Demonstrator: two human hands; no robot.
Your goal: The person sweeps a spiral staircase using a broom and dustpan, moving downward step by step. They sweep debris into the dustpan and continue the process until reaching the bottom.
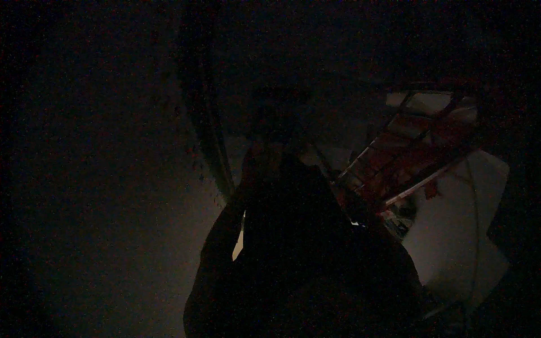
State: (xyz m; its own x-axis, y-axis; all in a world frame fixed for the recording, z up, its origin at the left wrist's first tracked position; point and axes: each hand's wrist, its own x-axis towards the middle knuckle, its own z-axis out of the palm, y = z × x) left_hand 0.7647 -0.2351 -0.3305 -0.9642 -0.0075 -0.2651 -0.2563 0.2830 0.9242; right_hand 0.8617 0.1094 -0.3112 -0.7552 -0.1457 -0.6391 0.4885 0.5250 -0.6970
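The picture is very dark. My body and both arms show as a black outline in the lower middle, with the arms reaching forward. Around the upper middle, a dim shape (279, 114) lies in front of me, too dark to name. Neither of my hands can be made out clearly, nor whether they hold anything.
On the right stands a slanted rack or frame (408, 190) with pale rails and dark red material (380, 158) within it. A pale surface (448, 219) with a cable-like line lies below it. At the left, a plain wall or floor surface (169, 253) is faintly lit.
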